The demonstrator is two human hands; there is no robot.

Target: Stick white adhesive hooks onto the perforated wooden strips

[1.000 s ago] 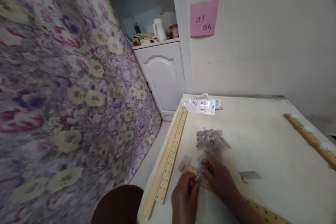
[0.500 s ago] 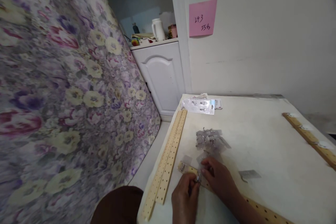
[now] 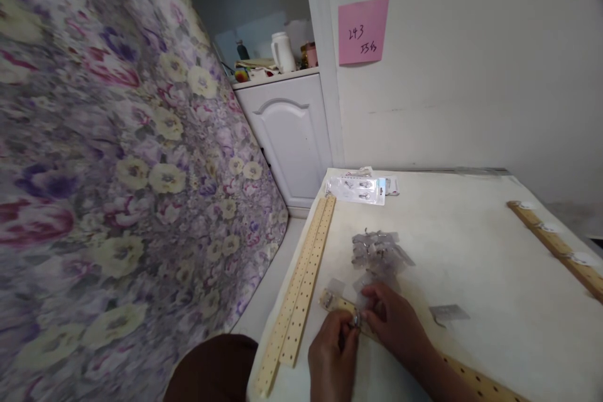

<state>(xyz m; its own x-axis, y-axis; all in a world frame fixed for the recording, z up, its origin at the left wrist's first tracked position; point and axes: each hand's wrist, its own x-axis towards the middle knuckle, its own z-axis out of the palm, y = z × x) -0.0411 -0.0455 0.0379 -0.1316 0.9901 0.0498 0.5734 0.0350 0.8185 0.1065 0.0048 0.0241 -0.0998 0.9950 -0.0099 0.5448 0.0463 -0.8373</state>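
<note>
1 perforated strip [image 3: 471, 378] under the person's hands, on the near side of the hook pile [image 3: 377, 251]; its middle is blocked from me by the R hand & forearm. L hand [image 3: 333, 352]: thumb & index pinched on 1 small metal hook [image 3: 357, 318] at the strip. R hand [image 3: 393, 320]: fingers curled, part open, tips by clear plastic; can't tell if it grips anything. 1 more hook [image 3: 328, 297] sits by the strip's far end w/ a clear plastic square.

Pile itself: shiny bent-wire hooks tangled w/ see-thru plastic, too jumbled to count. 1 lone hook w/ plastic [image 3: 447, 314] lies apart, to the pile's near R. Strips are flat, long, pale yellow, wood-look, dotted w/ dark round holes: 2 more, strip pair [image 3: 301, 292], side by side L of the pile; 1 browner side strip [image 3: 560, 248] well off R of it, w/ 3 white pieces along it.

Beyond the pile, 1 clear blister pack [image 3: 357, 191] w/ papery bits behind, at the back of the off-white counter [image 3: 461, 226]. Further past the pile: 1 pink note [image 3: 362, 31] on the wall, handwritten, "243" legible; back-L, white cabinet door [image 3: 296, 138], arched panel, & white jug [image 3: 283, 52] above. Far L of the pile, floral curtain [image 3: 141, 157], purple/cream.
</note>
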